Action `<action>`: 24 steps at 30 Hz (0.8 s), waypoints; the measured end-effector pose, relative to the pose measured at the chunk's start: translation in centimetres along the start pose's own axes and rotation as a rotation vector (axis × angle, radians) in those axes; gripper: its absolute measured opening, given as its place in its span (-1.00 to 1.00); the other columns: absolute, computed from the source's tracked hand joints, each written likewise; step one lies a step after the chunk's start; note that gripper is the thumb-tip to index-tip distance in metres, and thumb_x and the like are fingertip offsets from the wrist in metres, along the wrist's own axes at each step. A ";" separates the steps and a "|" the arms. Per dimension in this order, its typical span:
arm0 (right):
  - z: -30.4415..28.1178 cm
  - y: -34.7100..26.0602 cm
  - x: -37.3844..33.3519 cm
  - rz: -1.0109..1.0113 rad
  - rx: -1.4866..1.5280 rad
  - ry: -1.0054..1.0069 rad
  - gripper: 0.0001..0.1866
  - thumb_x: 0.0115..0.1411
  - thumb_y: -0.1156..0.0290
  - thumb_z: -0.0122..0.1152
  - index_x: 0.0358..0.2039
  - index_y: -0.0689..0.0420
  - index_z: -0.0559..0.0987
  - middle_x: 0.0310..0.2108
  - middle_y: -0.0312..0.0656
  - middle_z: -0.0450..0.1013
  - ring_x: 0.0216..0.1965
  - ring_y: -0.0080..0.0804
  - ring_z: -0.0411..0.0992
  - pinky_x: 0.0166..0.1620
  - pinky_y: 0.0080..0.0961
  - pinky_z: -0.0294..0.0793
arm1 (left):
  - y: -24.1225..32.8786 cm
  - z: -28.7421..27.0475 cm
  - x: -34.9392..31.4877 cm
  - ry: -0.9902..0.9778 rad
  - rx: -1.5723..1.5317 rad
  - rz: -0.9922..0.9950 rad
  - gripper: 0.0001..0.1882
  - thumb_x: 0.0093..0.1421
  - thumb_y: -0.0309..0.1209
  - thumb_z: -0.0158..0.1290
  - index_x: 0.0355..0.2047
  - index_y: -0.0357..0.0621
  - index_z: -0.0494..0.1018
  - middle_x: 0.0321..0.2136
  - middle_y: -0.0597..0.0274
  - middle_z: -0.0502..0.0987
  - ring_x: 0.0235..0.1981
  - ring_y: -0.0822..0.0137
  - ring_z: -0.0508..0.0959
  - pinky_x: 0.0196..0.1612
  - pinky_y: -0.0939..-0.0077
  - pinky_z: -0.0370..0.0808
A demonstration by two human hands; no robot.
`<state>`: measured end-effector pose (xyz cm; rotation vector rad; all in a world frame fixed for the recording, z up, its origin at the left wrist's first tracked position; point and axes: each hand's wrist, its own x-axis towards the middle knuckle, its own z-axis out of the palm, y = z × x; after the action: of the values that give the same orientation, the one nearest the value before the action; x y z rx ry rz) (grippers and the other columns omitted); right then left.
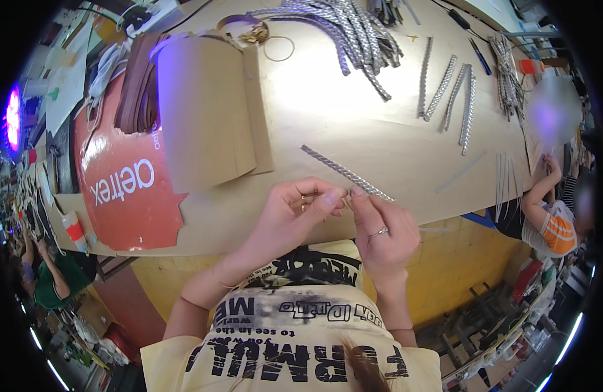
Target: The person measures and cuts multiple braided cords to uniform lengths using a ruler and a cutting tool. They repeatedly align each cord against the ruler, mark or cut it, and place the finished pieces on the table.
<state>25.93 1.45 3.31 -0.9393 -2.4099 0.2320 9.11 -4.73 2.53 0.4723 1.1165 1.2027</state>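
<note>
My left hand (301, 209) and my right hand (385, 228) meet at the near edge of the table, fingertips close together. Both are closed in a pinch, thumb against forefinger. Something small and pale, perhaps a thin strip end, shows between them, too small to name. Just beyond my fingers a silver braided strap (340, 170) lies slanting on the brown paper; its lower right end is by my right knuckles. Further off to the right, several short silver braided straps (440, 88) rest side by side.
A big bundle of silver braided straps (353, 32) lies at the back. On the left are a curved brown card sheet (210, 117), an orange-red card (118, 189) and brown strips (139, 91). A pen (480, 57) and thin cords (507, 78) lie right, near another person (553, 222).
</note>
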 end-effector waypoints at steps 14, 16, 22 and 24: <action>0.9 -1.0 -0.3 0.647 0.628 -0.214 -0.83 0.17 0.44 0.36 -0.26 0.23 0.66 -0.47 -0.23 0.50 -0.58 -0.55 0.34 -0.51 -0.58 0.29 | -2.8 -2.1 0.6 0.111 0.182 0.046 -0.87 0.25 -0.46 0.15 -0.24 -0.27 0.57 -0.41 0.34 0.58 -0.38 0.59 0.51 -0.29 0.64 0.46; 1.5 -0.7 0.3 0.791 0.681 -0.293 -0.87 0.20 0.44 0.31 -0.32 0.25 0.64 -0.57 -0.27 0.43 -0.59 -0.63 0.26 -0.53 -0.62 0.23 | -3.2 -2.5 0.7 0.131 0.563 0.194 -0.84 0.24 -0.50 0.15 -0.18 -0.23 0.57 -0.38 0.31 0.58 -0.39 0.55 0.53 -0.28 0.61 0.46; 5.2 0.0 2.5 0.807 0.760 -0.329 -0.81 0.29 0.43 0.18 -0.37 0.31 0.57 -0.67 -0.31 0.35 -0.62 -0.71 0.15 -0.56 -0.63 0.15 | -5.5 -3.0 2.4 0.479 1.416 0.569 -0.63 0.12 -0.49 0.16 -0.02 -0.09 0.54 -0.32 0.28 0.47 -0.41 0.31 0.54 -0.37 0.45 0.51; 6.1 -0.1 3.1 0.773 0.760 -0.365 -0.82 0.29 0.44 0.16 -0.37 0.32 0.57 -0.66 -0.31 0.37 -0.63 -0.70 0.15 -0.56 -0.62 0.15 | -6.1 -2.9 2.7 0.508 1.536 0.578 -0.59 0.10 -0.45 0.17 0.01 -0.07 0.53 -0.34 0.31 0.45 -0.40 0.34 0.55 -0.38 0.44 0.52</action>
<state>20.70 3.68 -0.48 -1.4481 -1.8216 1.5725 9.49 -5.17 -4.73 1.7972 2.3725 0.6951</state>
